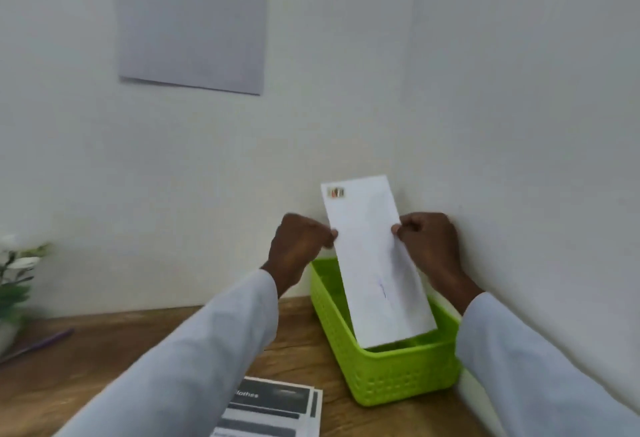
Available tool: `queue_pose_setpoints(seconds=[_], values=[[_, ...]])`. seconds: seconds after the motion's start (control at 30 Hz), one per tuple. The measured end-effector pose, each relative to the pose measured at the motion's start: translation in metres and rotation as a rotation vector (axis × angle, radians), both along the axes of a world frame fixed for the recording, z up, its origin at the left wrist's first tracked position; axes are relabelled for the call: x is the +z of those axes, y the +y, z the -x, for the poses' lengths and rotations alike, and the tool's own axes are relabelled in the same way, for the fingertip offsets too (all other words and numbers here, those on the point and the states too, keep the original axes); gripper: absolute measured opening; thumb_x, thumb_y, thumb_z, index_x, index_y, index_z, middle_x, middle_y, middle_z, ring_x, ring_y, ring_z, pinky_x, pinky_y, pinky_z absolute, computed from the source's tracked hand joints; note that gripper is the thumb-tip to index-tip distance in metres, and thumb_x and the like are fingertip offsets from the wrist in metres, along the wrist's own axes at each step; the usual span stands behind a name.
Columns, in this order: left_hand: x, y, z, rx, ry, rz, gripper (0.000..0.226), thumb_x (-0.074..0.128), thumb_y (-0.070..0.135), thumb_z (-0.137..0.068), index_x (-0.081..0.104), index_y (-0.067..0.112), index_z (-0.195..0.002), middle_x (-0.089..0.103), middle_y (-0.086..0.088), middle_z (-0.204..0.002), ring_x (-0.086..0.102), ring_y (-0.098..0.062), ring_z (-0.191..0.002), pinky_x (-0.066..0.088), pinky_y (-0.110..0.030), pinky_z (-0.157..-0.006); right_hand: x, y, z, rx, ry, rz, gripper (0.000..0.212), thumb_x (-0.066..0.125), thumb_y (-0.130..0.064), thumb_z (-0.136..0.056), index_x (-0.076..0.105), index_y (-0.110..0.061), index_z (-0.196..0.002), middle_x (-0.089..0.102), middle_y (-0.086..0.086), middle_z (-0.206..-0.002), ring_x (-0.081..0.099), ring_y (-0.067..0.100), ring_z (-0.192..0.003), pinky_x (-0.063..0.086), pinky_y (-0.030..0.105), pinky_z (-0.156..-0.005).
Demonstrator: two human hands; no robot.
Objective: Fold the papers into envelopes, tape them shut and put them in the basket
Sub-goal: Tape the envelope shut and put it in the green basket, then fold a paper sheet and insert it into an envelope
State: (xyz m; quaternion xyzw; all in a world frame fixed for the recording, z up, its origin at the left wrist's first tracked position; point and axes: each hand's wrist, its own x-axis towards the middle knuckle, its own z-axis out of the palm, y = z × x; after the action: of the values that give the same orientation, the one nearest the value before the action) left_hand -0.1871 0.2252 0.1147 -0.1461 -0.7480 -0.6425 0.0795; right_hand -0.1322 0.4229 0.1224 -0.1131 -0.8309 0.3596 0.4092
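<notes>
The left hand (300, 246) and right hand (427, 241) each pinch a long edge of the white folded paper envelope (375, 263) (small stamp-like mark at top), held upright, its lower end inside the lime-green perforated plastic basket (398, 377) on the wooden table (104, 360).

Two arms are seen, each clad in a long, loose sleeve of plain pale white-grey cloth: left sleeve (194, 350), right sleeve (533, 364). Cuffs end at the wrists. Left hand (298, 246) and right hand (433, 242) are bare; no markings noted.
</notes>
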Motion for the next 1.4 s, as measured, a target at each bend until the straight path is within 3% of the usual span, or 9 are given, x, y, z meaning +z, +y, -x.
queue_pose_setpoints(seconds=[0.07, 0.2, 0.33, 0.47, 0.67, 0.83, 0.97, 1.27, 1.4], values=[[-0.024, 0.009, 0.006, 0.053, -0.117, 0.106, 0.028, 0.083, 0.024, -0.055, 0.072, 0.002, -0.069, 0.073, -0.015, -0.074, 0.068, -0.022, -0.072, 0.052, -0.038, -0.067, -0.017, 0.007, 0.004, -0.070, -0.138, -0.237, 0.016, 0.071, -0.016, -0.082, 0.071, -0.003, -0.072, 0.074, 0.013, -0.081, 0.066, 0.033, -0.078, 0.052, 0.035, -0.069], [-0.049, 0.020, 0.011, 0.070, -0.192, 0.290, 0.032, 0.084, 0.028, -0.059, 0.060, 0.013, -0.074, 0.065, -0.003, -0.079, 0.067, -0.025, -0.084, 0.045, -0.030, -0.068, -0.038, 0.011, 0.009, -0.105, -0.332, -0.414, 0.016, 0.067, -0.015, -0.084, 0.069, -0.007, -0.098, 0.071, 0.010, -0.102, 0.063, 0.032, -0.101, 0.048, 0.033, -0.082], [-0.057, 0.031, 0.006, 0.229, -0.077, 0.603, 0.037, 0.076, 0.032, -0.070, 0.047, 0.019, -0.087, 0.047, 0.001, -0.099, 0.042, -0.025, -0.117, 0.033, -0.035, -0.080, -0.045, 0.010, 0.014, -0.101, -0.440, -0.470, 0.017, 0.064, -0.011, -0.083, 0.064, -0.007, -0.100, 0.069, 0.012, -0.107, 0.063, 0.033, -0.101, 0.050, 0.033, -0.082], [-0.063, 0.038, 0.006, 0.256, 0.044, 0.812, 0.042, 0.070, 0.031, -0.075, 0.048, 0.013, -0.106, 0.047, 0.000, -0.115, 0.038, -0.027, -0.118, 0.026, -0.038, -0.081, -0.051, 0.007, 0.017, -0.106, -0.575, -0.556, 0.016, 0.058, -0.008, -0.085, 0.059, -0.007, -0.101, 0.066, 0.013, -0.109, 0.064, 0.033, -0.100, 0.041, 0.028, -0.070], [-0.059, 0.040, 0.009, 0.222, 0.052, 0.934, 0.032, 0.072, 0.026, -0.073, 0.046, 0.017, -0.089, 0.049, 0.001, -0.106, 0.039, -0.028, -0.118, 0.029, -0.041, -0.084, -0.060, 0.004, 0.016, -0.099, -0.717, -0.687, 0.008, 0.054, -0.007, -0.088, 0.051, -0.014, -0.089, 0.063, 0.013, -0.117, 0.062, 0.033, -0.107, 0.037, 0.029, -0.069], [-0.061, 0.041, 0.007, 0.279, 0.124, 0.881, 0.031, 0.071, 0.028, -0.075, 0.044, 0.016, -0.085, 0.042, 0.003, -0.094, 0.042, -0.029, -0.114, 0.028, -0.040, -0.080, -0.058, 0.002, 0.009, -0.085, -0.678, -0.726, 0.011, 0.053, -0.005, -0.088, 0.051, -0.014, -0.094, 0.063, 0.015, -0.115, 0.063, 0.035, -0.105, 0.038, 0.030, -0.069], [-0.056, 0.026, 0.001, 0.291, 0.163, 0.754, 0.025, 0.071, 0.032, -0.075, 0.065, 0.014, -0.092, 0.057, 0.003, -0.097, 0.046, -0.028, -0.110, 0.034, -0.038, -0.081, -0.050, -0.001, 0.001, -0.111, -0.576, -0.700, 0.011, 0.057, -0.007, -0.088, 0.056, -0.009, -0.098, 0.062, 0.015, -0.111, 0.062, 0.036, -0.102, 0.038, 0.031, -0.067], [-0.027, -0.061, -0.040, 0.268, 0.251, 0.709, 0.023, 0.080, 0.040, -0.070, 0.068, 0.025, -0.058, 0.075, 0.009, -0.088, 0.066, -0.017, -0.092, 0.049, -0.035, -0.085, -0.025, -0.054, -0.014, 0.088, -0.398, -0.525, 0.019, 0.074, -0.019, -0.079, 0.070, -0.013, -0.096, 0.070, 0.011, -0.101, 0.065, 0.031, -0.096, 0.053, 0.036, -0.084], [-0.031, -0.101, -0.061, 0.254, 0.270, 0.677, 0.018, 0.080, 0.041, -0.072, 0.075, 0.025, -0.067, 0.073, 0.012, -0.083, 0.067, -0.012, -0.089, 0.043, -0.026, -0.070, -0.032, -0.099, -0.028, 0.195, -0.335, -0.571, 0.019, 0.074, -0.026, -0.079, 0.073, -0.020, -0.096, 0.073, 0.005, -0.101, 0.065, 0.027, -0.099, 0.047, 0.029, -0.078]])
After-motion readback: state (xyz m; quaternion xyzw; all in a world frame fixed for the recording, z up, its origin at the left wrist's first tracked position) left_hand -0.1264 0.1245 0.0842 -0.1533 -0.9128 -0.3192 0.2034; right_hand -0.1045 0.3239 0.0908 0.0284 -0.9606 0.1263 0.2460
